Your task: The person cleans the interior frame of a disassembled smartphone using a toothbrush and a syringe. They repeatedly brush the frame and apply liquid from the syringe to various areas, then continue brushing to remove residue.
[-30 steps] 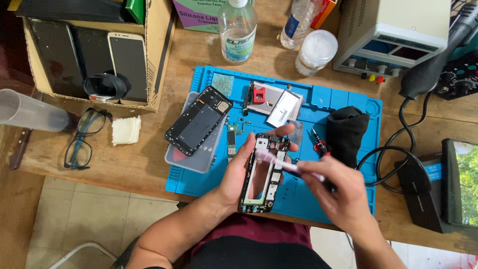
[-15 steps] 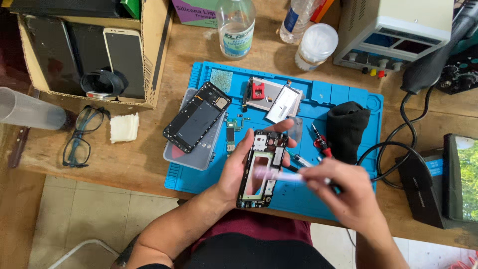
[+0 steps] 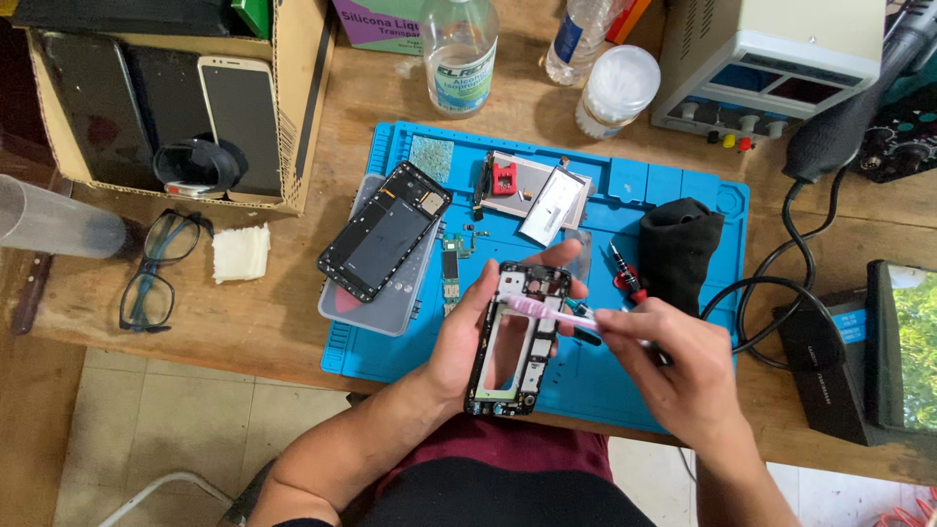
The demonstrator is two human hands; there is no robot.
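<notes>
Grips: phone frame (image 3: 515,337), brush (image 3: 551,311) (pink).

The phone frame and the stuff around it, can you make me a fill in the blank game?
1. The left hand holds a black phone frame above a mat coloured ____.
2. The right hand holds a pink ____ against the frame.
3. The eyeglasses lie on the wooden table beside a folded white ____.
4. Several phones stand inside a cardboard ____.

Missing words: blue; brush; cloth; box
</notes>
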